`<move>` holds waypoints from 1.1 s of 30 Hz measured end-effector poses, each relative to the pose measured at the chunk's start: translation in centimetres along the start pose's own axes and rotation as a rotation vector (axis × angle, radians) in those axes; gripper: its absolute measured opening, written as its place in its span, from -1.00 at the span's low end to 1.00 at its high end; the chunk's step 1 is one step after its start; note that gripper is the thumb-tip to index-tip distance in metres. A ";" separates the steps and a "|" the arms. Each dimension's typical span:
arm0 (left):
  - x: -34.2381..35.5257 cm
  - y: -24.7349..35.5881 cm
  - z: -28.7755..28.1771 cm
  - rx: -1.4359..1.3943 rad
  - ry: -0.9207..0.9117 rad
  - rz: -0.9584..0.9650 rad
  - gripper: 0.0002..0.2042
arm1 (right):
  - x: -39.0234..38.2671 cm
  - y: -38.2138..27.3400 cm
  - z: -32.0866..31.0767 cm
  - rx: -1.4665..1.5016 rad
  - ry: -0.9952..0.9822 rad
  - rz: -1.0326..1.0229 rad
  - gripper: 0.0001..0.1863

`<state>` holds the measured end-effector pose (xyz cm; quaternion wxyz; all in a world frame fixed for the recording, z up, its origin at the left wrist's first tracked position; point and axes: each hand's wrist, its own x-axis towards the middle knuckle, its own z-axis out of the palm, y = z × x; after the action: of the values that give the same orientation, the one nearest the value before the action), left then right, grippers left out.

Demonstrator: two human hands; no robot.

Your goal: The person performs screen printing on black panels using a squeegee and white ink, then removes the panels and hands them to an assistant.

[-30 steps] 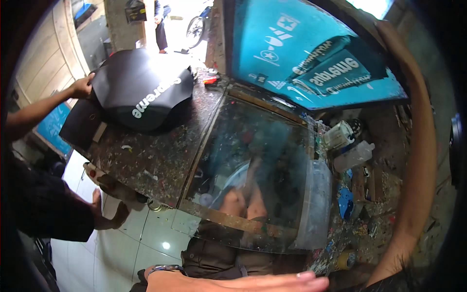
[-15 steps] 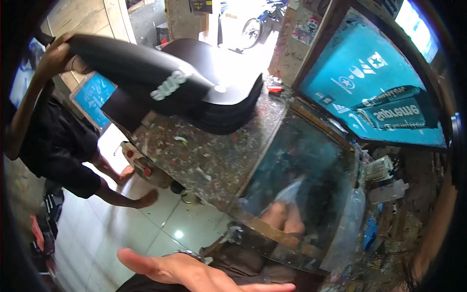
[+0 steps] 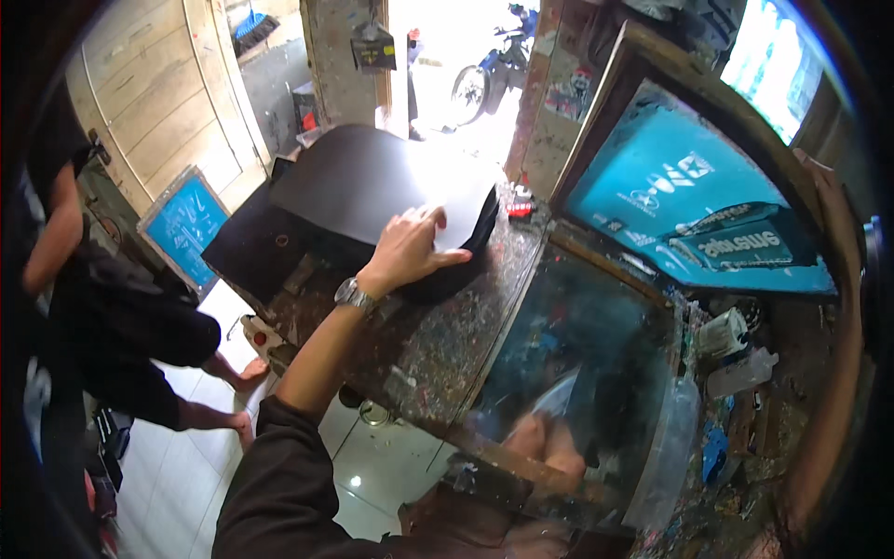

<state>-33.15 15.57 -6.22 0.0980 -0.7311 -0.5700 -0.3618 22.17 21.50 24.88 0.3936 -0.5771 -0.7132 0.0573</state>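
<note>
My left hand [image 3: 408, 250], with a watch on the wrist, reaches onto a stack of dark, curved sheets [image 3: 349, 182]. Its fingers bend over the top sheet near the right front edge, with the thumb apart from them. A raised screen printing frame [image 3: 596, 116] with blue mesh and pale stencil shapes leans up at the right. My right hand [image 3: 824, 182] grips its upper right edge, fingers partly hidden in the shade. Below the frame lies a dark, glossy printing bed [image 3: 582, 326] that mirrors a pair of legs.
The paint-spattered table [image 3: 419, 359] carries the stack. Another person [image 3: 112, 307] in black stands at the left. A smaller blue screen [image 3: 186, 228] leans by the wooden door. A white container [image 3: 724, 333] and clutter lie at the right. A motorbike [image 3: 475, 88] stands outside the bright doorway.
My left hand has moved from the lower edge up onto the stack. The other person has taken a printed dark sheet off to the left. The frame remains raised.
</note>
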 end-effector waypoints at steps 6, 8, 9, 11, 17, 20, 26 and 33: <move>1.0 -6.4 1.9 -0.563 -0.515 -0.253 -0.59 | 0.4 0.6 0.8 -0.246 -0.038 -0.235 -0.46; 0.9 -6.3 2.0 -0.520 -0.508 -0.223 -0.77 | 0.9 1.0 1.0 -0.286 -0.038 -0.247 -0.45; 0.6 -4.8 2.2 -0.512 -0.510 -0.210 -0.77 | 1.2 1.1 0.8 -0.286 -0.042 -0.244 -0.45; -1.0 -0.8 2.6 0.358 -0.309 0.111 -0.86 | 1.9 0.9 0.4 -0.270 -0.063 -0.235 -0.44; -1.2 2.9 6.2 0.865 -0.177 0.246 -0.81 | 4.8 1.3 1.1 -0.175 -0.187 -0.156 -0.40; -0.4 1.6 5.2 0.789 -0.272 0.382 -0.88 | 5.5 1.8 1.0 -0.123 -0.234 -0.141 -0.38; 8.0 -0.8 -3.9 0.604 0.068 0.198 -0.90 | 1.0 -2.6 3.6 -0.337 -0.007 -0.293 -0.13; 2.1 19.2 -0.7 0.787 -0.520 0.609 -0.70 | 2.9 -1.2 2.1 -0.314 -0.014 -0.306 -0.06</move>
<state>-15.89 10.43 0.79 0.3198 -0.8361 -0.4306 0.1152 19.81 24.43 25.57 0.2978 -0.5159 -0.7955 -0.1111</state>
